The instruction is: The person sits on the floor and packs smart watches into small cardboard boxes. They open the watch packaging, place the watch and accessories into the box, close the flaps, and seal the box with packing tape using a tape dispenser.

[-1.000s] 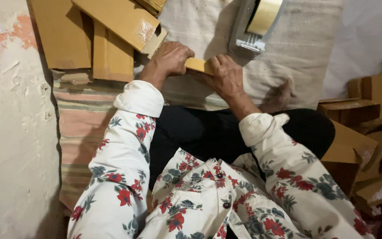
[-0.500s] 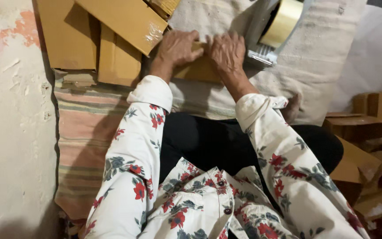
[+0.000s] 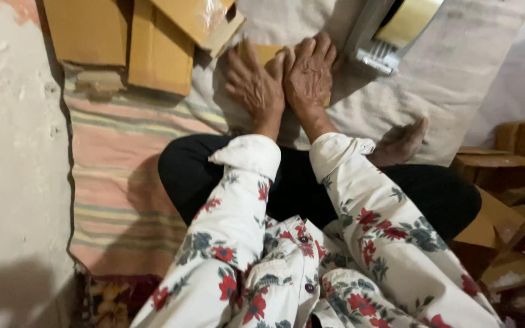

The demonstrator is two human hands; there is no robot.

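Note:
My left hand and my right hand lie side by side, palms down and fingers spread, pressing flat on a small brown cardboard box that rests on a pale cloth in front of my crossed legs. Most of the box is hidden under the hands. A tape dispenser with a roll of yellowish tape lies just right of my right hand.
A stack of flat brown cardboard boxes stands at the upper left. More cardboard boxes pile up on the right. A striped rug covers the floor on the left, beside a rough wall. A bare foot shows right of my arm.
The hands held the small box by its ends a second ago; now they have come together and lie flat on top of it. The camera has tilted closer.

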